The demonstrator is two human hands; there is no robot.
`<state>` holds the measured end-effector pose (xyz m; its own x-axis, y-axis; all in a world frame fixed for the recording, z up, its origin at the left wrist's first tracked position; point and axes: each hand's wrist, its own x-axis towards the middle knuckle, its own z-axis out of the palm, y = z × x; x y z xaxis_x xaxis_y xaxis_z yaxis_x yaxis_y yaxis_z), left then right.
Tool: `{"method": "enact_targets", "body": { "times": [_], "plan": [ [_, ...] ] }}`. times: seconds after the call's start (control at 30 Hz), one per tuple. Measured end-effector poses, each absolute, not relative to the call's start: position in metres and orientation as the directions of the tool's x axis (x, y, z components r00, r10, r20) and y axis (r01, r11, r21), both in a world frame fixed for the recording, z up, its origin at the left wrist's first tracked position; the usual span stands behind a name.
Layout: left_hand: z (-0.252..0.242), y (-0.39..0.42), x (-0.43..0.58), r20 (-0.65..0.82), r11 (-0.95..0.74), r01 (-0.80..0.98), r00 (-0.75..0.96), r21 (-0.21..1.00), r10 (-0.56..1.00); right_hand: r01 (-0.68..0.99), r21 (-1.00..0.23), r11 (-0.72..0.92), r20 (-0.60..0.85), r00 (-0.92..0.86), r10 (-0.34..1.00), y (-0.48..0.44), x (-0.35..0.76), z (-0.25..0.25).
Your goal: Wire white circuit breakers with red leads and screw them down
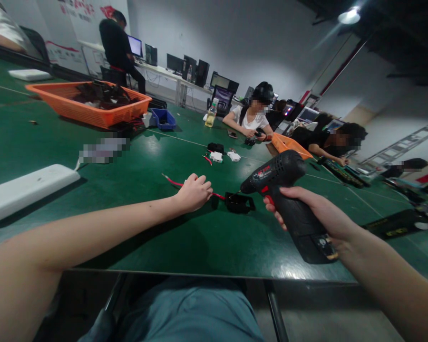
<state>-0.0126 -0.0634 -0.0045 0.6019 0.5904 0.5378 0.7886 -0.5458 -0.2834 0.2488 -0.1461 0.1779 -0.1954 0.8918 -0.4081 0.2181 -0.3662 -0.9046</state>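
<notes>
My left hand (195,192) is closed around a red wire (172,181) just above the green table. One end of the wire sticks out on the left with a pale tip, and the other runs right to a small black plastic housing (248,209) lying on the table. In my right hand (316,205) is a black cordless drill (295,213), gripped by its handle with a finger by the red trigger. The drill points left and down, its bit at the housing's near-left part. Exactly what the bit touches is too small to tell.
Beyond my hands lie white connector pieces (216,156) and a short red wire (208,160). An orange basket (92,111) of dark parts and a blue bin (164,119) stand back left. A white power strip (32,190) lies left. Co-workers sit across the table (157,232).
</notes>
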Motion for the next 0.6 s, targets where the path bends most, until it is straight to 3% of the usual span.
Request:
{"method": "enact_targets", "body": {
  "times": [0.6],
  "plan": [
    [-0.0048, -0.0641, -0.0127, 0.536, -0.55, 0.785, 0.606, -0.285, 0.588, 0.205, -0.898, -0.391, -0.427, -0.181, 0.886, -0.1444, 0.2484, 0.1774]
  ]
}}
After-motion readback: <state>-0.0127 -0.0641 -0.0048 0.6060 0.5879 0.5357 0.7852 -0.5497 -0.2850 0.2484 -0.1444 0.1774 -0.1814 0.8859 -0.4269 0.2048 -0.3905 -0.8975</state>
